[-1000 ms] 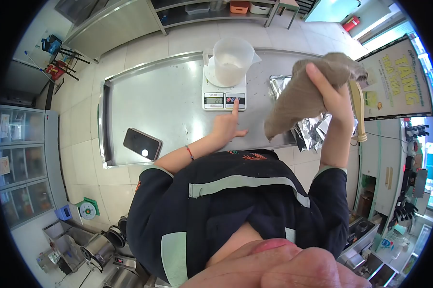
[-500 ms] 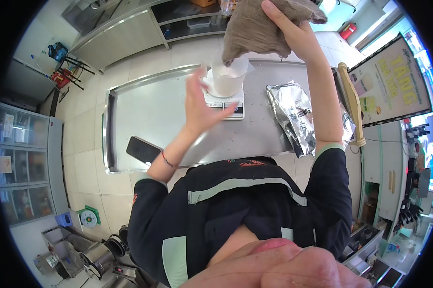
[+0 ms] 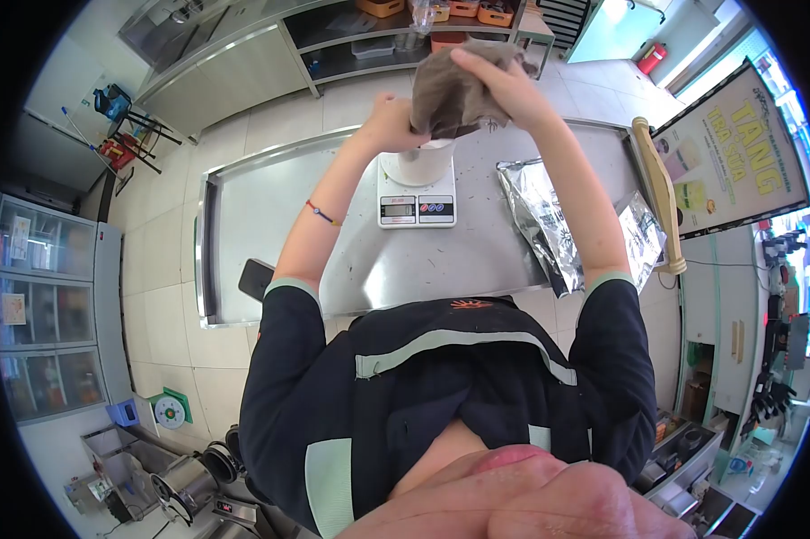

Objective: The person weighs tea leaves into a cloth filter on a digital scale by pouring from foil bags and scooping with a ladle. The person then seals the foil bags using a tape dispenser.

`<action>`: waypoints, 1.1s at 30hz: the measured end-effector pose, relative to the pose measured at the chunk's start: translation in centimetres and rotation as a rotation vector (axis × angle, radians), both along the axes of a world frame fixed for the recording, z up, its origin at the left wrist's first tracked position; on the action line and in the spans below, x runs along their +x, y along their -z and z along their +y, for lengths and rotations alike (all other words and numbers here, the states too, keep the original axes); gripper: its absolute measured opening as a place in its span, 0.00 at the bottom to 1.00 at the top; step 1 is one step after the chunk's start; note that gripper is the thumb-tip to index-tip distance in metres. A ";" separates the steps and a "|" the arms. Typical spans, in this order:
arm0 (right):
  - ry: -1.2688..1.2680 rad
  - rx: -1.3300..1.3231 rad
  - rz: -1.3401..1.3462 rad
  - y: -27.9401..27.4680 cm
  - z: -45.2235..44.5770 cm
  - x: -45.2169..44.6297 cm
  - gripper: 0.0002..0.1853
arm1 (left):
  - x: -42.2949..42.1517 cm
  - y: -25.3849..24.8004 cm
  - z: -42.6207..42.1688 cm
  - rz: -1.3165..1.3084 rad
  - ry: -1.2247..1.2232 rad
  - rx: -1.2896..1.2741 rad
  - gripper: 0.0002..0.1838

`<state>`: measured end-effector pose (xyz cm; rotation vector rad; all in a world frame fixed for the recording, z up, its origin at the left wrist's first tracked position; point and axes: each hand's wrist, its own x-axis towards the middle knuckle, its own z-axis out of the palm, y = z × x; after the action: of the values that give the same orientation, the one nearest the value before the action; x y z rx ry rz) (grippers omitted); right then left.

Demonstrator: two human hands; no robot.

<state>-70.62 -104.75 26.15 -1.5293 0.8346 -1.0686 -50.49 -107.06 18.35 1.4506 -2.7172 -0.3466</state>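
My right hand (image 3: 506, 83) grips a crumpled brown cloth (image 3: 453, 94) from the right, thumb on top. At the cloth's left edge my left hand (image 3: 393, 124) is closed, its fingers curled round the edge and partly hidden. Directly below the cloth, a white translucent plastic container (image 3: 420, 169) stands on a white digital kitchen scale (image 3: 417, 210); the cloth covers the container's top. Whether the cloth touches the container I cannot tell.
The scale sits on a steel table (image 3: 333, 269) with a raised rim and scattered dark bits. Shiny foil bags (image 3: 549, 220) lie under my right forearm. A phone (image 3: 256, 278) lies by my left elbow. A framed sign (image 3: 733, 153) stands right of the table.
The cloth has come down and towards me, over the container, in my right hand. My left hand has moved up from above the scale and closed on the cloth's left edge.
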 end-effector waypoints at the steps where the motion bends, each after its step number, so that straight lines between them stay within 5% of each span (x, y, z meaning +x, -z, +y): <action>1: -0.006 0.005 0.105 0.6 -0.4 0.0 0.19 | -0.2 0.1 0.1 0.022 -0.013 0.000 0.29; 6: -0.036 -0.061 0.480 3.5 -1.2 1.3 0.32 | -0.3 2.8 -0.8 0.088 0.072 -0.250 0.27; 9: -0.127 -0.091 0.761 4.7 -2.8 1.5 0.25 | 1.7 -4.2 0.5 0.206 0.029 0.483 0.34; 12: -0.242 0.067 0.930 4.4 -3.2 3.4 0.23 | 5.3 -4.4 2.4 0.563 0.065 0.062 0.33; 15: -0.399 0.065 1.155 8.3 -5.1 6.1 0.27 | 3.9 -6.5 4.6 0.733 -0.251 0.109 0.29; 18: -0.272 0.016 1.253 10.7 -5.9 7.5 0.31 | 1.7 -6.0 5.2 0.486 -0.465 0.005 0.32; 21: -0.377 -0.082 1.259 5.0 -4.9 6.7 0.32 | 1.8 -3.3 4.5 0.462 -0.499 -0.018 0.37; 25: -0.254 -0.115 0.744 3.4 -3.8 2.9 0.24 | 1.4 -3.2 4.0 0.816 -0.548 0.213 0.37; 28: -0.106 0.509 0.082 2.7 -1.6 2.7 0.21 | -0.1 -3.4 3.8 0.773 -0.393 0.100 0.29; 33: -0.180 0.278 0.058 4.0 -1.4 1.5 0.22 | -0.3 -1.7 2.1 0.939 -0.184 0.018 0.21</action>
<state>-69.14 -106.14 22.13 -1.3757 0.8299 -0.7471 -50.83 -104.98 20.02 1.1095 -1.8197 -0.7924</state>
